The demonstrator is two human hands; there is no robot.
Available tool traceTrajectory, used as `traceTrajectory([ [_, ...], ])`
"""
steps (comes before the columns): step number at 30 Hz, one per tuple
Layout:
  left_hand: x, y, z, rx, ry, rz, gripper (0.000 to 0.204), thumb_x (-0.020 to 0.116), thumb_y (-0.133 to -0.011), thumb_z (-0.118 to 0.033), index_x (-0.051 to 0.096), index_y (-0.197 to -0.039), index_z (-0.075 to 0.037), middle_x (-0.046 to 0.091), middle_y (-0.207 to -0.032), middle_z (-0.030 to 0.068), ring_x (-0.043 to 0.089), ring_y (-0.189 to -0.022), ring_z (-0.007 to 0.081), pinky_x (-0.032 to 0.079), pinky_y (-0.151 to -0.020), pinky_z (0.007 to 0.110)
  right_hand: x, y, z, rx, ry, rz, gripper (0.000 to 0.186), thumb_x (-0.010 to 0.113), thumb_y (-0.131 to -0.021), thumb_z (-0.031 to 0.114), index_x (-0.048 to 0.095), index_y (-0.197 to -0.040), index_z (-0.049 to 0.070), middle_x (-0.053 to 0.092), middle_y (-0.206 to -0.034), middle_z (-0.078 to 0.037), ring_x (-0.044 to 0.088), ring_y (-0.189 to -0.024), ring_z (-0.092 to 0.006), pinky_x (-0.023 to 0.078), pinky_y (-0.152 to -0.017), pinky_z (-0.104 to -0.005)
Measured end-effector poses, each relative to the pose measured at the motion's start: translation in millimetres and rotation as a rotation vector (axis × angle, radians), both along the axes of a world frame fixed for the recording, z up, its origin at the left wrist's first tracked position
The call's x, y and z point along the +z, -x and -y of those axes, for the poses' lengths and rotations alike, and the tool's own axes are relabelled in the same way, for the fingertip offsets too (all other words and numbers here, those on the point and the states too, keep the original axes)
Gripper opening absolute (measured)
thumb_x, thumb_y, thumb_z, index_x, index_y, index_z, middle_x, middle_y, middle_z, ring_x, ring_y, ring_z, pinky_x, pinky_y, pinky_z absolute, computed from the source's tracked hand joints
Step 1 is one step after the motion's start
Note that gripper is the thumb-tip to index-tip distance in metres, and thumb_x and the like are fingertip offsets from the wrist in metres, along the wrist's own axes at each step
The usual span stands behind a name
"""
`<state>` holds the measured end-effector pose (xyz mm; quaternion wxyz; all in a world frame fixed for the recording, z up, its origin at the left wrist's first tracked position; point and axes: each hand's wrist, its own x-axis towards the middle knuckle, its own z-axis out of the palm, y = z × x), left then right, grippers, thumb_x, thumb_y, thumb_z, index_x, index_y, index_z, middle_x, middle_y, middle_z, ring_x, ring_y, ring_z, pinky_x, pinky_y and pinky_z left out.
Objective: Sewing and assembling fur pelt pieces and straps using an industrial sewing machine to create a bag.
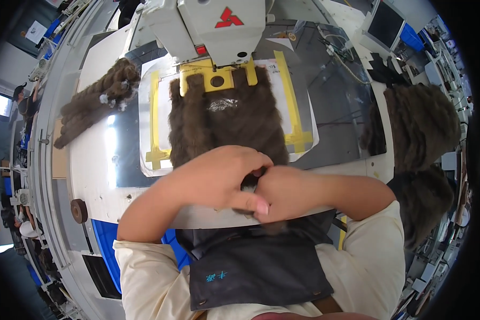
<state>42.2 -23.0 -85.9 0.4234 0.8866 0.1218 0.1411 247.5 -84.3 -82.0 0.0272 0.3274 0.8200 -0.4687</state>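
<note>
My left hand [239, 173] and my right hand [279, 193] meet at the near edge of the worktop. The left hand's fingers curl over toward the right hand, its thumb pointing across. Fingers of the right hand are folded inward and mostly hidden. A small dark thing with a greyish part [249, 183] shows in the gap between them; its kind cannot be made out. Just beyond the hands lies a brown fur piece [245, 124], its far end under the yellow clamp plate [217, 80] of a sewing machine [221, 32]. A shiny clear patch [222, 104] rests on the fur.
White sheets edged with yellow tape [289, 96] lie around the fur. A rolled brown fur strip [96, 101] with white fluff is at the left. Larger fur pieces [424, 125] hang at the right edge. A monitor [385, 24] stands far right; a blue bin [105, 240] sits below left.
</note>
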Motion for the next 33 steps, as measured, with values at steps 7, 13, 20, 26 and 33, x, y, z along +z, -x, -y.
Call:
traceTrajectory([
  [7, 1.3, -16.9, -41.1, 0.256, 0.266, -0.200, 0.043, 0.083, -0.090, -0.035, 0.066, -0.085, 0.004, 0.058, -0.068, 0.0192, 0.053, -0.059, 0.0338, 0.045, -0.059, 0.041, 43.4, -50.3, -65.3, -0.213, -0.517, 0.199, 0.027, 0.073, -0.075, 0.028, 0.067, -0.070, 0.003, 0.064, -0.069, -0.018, 0.064, -0.072, -0.0424, 0.050, -0.065, -0.0507],
  [13, -6.2, -13.3, -41.3, 0.432, -0.026, -0.179, 0.030, 0.088, -0.083, -0.022, 0.071, -0.089, 0.002, 0.061, -0.070, 0.0135, 0.055, -0.063, 0.0275, 0.045, -0.059, 0.039, 29.6, -68.0, -84.1, -0.327, -0.556, -0.137, 0.020, 0.079, -0.075, 0.017, 0.070, -0.085, 0.003, 0.065, -0.076, -0.014, 0.065, -0.075, -0.0384, 0.050, -0.066, -0.0460],
  [20, -6.1, -21.1, -34.6, 0.418, 0.016, 0.083, 0.032, 0.090, -0.079, -0.022, 0.072, -0.094, 0.000, 0.067, -0.080, 0.0124, 0.065, -0.068, 0.0307, 0.051, -0.062, 0.037, 22.6, -62.4, -73.9, -0.256, -0.587, -0.143, 0.023, 0.079, -0.078, 0.016, 0.071, -0.095, 0.003, 0.071, -0.089, -0.012, 0.069, -0.086, -0.0360, 0.055, -0.075, -0.0450],
  [26, -13.5, -5.5, -26.7, 0.558, -0.149, 0.248, 0.024, 0.083, -0.072, -0.004, 0.065, -0.089, -0.001, 0.065, -0.081, 0.0132, 0.063, -0.068, 0.0292, 0.051, -0.061, 0.036, 18.4, -46.7, -64.6, -0.674, -0.239, -0.668, 0.048, 0.091, -0.079, 0.027, 0.072, -0.117, 0.006, 0.070, -0.093, -0.008, 0.070, -0.084, -0.0197, 0.056, -0.070, -0.0343],
  [33, -16.8, -13.0, -18.0, 0.540, -0.512, 0.370, 0.027, 0.079, -0.068, 0.001, 0.064, -0.090, 0.003, 0.062, -0.079, 0.0122, 0.062, -0.067, 0.0274, 0.050, -0.057, 0.034, -0.9, -21.2, -48.4, -0.684, -0.526, -0.786, 0.034, 0.094, -0.078, 0.020, 0.077, -0.104, 0.006, 0.073, -0.093, -0.008, 0.068, -0.080, -0.0188, 0.052, -0.065, -0.0289],
])
